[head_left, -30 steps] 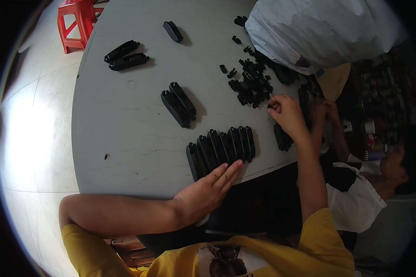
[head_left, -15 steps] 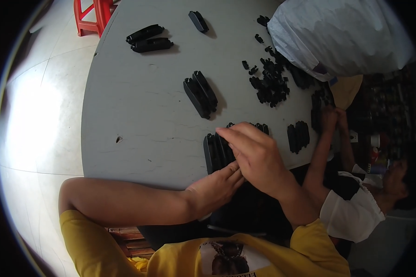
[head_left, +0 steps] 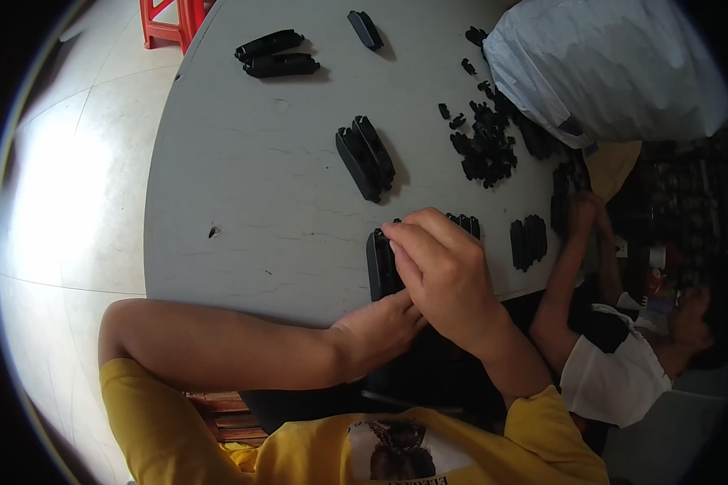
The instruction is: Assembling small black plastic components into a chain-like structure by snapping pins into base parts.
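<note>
Casing row: long black plastic casings with tapered ends (head_left: pixel 378 267), side by side on the grey table (head_left: pixel 259 194), mostly covered by the hands.
Left hand (head_left: pixel 380 330): against the row's near end, at 6 o'clock; fingertips hidden, grip cannot be told.
Right hand (head_left: pixel 445 271): over the row, fingers bunched narrow at a casing's far end; contents cannot be seen.
Small black plastic clips (head_left: pixel 487 145): loose heap at 1 o'clock from the hands.
Risk: uneven pressing could skew the row; a slack left hand could let casings slide.
</note>
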Demonstrator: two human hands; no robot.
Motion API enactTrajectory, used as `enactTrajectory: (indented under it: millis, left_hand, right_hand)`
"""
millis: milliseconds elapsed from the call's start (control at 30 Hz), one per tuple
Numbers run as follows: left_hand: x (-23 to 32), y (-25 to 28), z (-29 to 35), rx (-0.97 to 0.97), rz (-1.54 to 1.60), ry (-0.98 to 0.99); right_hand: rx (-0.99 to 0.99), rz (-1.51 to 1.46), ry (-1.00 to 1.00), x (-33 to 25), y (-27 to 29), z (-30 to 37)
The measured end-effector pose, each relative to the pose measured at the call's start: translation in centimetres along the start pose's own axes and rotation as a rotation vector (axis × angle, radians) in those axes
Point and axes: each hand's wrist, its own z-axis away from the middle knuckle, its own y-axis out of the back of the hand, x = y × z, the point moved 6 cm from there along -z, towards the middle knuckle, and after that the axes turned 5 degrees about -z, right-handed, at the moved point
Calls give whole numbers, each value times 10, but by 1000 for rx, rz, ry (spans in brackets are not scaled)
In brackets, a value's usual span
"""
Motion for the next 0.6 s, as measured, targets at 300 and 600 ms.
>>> enactTrajectory:
  millis: [300, 600]
  left_hand:
    - [4, -8, -5, 54, -124, 25]
    - [1, -9, -4, 18, -143, 37]
  right_hand:
    - [-178, 226, -16, -17, -10, -1]
    - [-301, 182, 15, -12, -8, 2]
